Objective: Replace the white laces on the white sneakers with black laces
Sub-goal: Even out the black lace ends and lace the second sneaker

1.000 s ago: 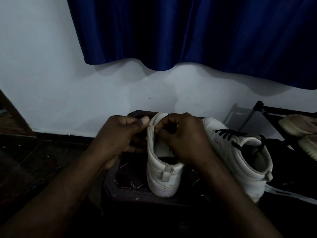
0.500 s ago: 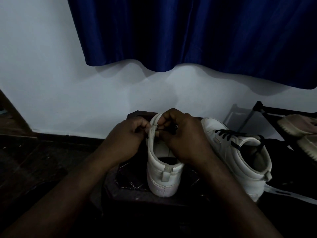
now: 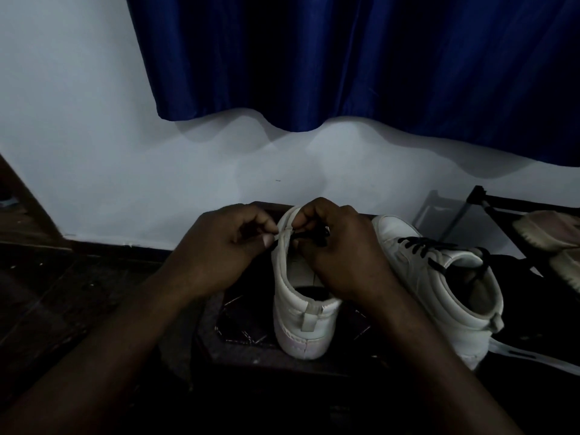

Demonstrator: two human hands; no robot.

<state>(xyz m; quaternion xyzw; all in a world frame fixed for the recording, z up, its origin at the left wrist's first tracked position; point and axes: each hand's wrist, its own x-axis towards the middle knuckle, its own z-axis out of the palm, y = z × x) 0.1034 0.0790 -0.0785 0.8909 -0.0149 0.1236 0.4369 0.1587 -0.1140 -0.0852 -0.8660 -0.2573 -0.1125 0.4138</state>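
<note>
Blue curtain [image 3: 345, 58] at 12 o'clock; dark stool [image 3: 251, 350] below it carries the centre sneaker [image 3: 295, 277], heel toward camera, with the laced sneaker [image 3: 455, 293] just beside it at 3 o'clock. Left hand [image 3: 226, 249] is curled, pinching the centre sneaker's left eyelet edge. Right hand [image 3: 339, 255] is curled, pinching the black lace [image 3: 314, 237] near the toe end.

sneaker [image 3: 301, 312] eyelets behind right hand [image 3: 342, 259], rack [image 3: 518, 204] cropped (right)

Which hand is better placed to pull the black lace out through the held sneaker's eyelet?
Probably the left hand: its fingertips pinch the left flap of the sneaker, where the black lace pokes through. The right hand pinches it inside.
</note>
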